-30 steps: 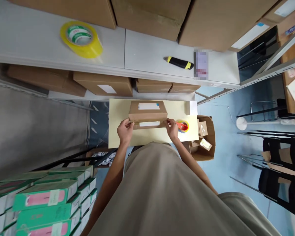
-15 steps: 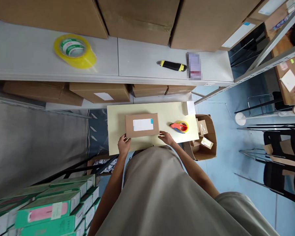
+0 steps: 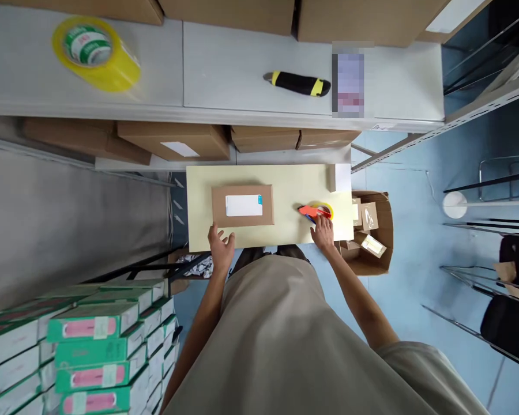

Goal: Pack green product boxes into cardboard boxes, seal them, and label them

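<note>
A brown cardboard box (image 3: 217, 204) with a white label on top lies flat on the pale yellow table (image 3: 285, 176). My left hand (image 3: 221, 245) is by the box's near left corner, fingers apart and holding nothing. Toward the table's right side lies a red tape dispenser (image 3: 308, 211) with a roll of yellow tape (image 3: 328, 207). My right hand (image 3: 323, 231) is at the dispenser's near edge, its fingertips reaching it, thumb apart from the fingers. Whether the fingertips press on it is hard to make out.
A white box (image 3: 341, 177) stands at the table's far right corner. Beside the table, an open carton (image 3: 386, 230) holds small packages. On the shelf above lie a tape roll (image 3: 125, 69) and a utility knife (image 3: 300, 83). Green boxes (image 3: 90, 349) are stacked at lower left.
My right hand has left the box's near right corner and moved right to the tape dispenser. My left hand has come slightly away from the box. The camera view has shifted.
</note>
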The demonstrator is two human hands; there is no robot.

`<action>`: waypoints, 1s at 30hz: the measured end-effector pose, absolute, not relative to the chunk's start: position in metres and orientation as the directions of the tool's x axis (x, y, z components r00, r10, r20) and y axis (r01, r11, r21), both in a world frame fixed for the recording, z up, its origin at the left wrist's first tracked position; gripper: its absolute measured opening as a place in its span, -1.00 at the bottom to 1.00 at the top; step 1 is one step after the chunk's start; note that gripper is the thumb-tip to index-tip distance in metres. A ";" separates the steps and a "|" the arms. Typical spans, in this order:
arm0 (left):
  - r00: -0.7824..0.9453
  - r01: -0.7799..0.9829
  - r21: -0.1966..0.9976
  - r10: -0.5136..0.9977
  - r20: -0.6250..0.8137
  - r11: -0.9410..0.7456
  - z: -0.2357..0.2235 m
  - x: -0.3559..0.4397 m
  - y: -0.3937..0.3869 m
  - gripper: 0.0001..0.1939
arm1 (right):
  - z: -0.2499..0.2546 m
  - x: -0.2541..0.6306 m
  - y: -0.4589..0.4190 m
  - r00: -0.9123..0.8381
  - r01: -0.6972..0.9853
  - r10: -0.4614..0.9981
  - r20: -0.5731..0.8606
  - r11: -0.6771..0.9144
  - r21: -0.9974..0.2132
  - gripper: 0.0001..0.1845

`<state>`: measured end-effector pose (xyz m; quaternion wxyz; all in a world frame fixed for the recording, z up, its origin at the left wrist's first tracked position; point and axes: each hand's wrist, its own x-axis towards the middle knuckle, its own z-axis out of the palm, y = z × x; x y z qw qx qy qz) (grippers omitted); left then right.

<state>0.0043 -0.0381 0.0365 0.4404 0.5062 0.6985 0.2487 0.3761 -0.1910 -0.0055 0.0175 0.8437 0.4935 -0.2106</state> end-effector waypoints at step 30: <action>0.322 0.141 0.956 0.901 -0.292 0.259 0.100 0.112 -0.208 -0.52 | 0.104 0.289 -0.255 0.289 -0.439 0.830 -0.476 -0.327 -0.837 -0.28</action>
